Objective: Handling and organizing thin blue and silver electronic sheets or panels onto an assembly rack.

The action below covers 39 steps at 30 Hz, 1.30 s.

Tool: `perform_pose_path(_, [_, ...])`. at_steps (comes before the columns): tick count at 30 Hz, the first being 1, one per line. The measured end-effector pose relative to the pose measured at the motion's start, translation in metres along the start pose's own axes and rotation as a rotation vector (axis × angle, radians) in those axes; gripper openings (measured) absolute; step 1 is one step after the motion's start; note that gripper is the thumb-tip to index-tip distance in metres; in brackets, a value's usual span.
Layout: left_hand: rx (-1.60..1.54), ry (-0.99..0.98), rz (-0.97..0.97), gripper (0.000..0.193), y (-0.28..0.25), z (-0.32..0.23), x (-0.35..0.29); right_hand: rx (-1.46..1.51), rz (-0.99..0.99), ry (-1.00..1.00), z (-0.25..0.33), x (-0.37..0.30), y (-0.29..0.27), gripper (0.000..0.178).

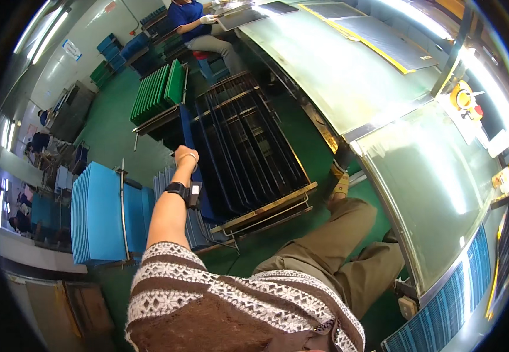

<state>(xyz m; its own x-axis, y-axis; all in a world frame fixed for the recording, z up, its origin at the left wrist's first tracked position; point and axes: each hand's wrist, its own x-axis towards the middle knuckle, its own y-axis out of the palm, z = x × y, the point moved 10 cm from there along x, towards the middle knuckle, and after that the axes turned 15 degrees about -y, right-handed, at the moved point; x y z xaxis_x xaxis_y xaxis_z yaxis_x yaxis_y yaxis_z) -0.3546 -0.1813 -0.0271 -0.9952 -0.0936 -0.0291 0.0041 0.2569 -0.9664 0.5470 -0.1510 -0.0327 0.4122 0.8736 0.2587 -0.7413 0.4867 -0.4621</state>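
My left hand (pixel 185 157) reaches out over the left side of a rack, a black band and a bracelet on its wrist. Its fingers are curled closed at the upper edge of a dark blue panel (pixel 187 129), which stands on edge at the rack's left end. The fingertips are partly hidden. Right of this panel, the metal rack (pixel 266 202) holds several dark thin panels (pixel 239 141) upright in a row. My right hand is out of view.
A glass-topped light table (pixel 348 76) runs along the right, with yellow-edged dark sheets (pixel 377 41) on it. Light blue panels (pixel 97 211) stand at the left, green panels (pixel 157 91) beyond the rack. A co-worker in blue (pixel 190 17) sits at the far end.
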Motion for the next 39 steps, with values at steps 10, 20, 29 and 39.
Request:
perform_pose_path(10, [-0.422, 0.311, 0.210, 0.034, -0.169, -0.018, 0.037, 0.124, -0.059, 0.160, -0.037, -0.012, -0.013, 0.049])
perform_pose_path(20, [-0.002, -0.029, 0.500, 0.093, -0.046, 0.015, -0.002, 0.220, -0.156, 0.264, -0.062, -0.032, -0.036, 0.052])
perform_pose_path(29, [0.041, 0.086, 0.391, 0.044, 0.010, 0.006, 0.051, 0.270, -0.275, 0.343, -0.076, -0.049, -0.076, 0.055])
perform_pose_path(39, [-0.243, 0.085, 0.611, 0.039, -0.211, -0.036, 0.024, 0.375, -0.365, 0.385, -0.090, -0.060, -0.109, 0.058])
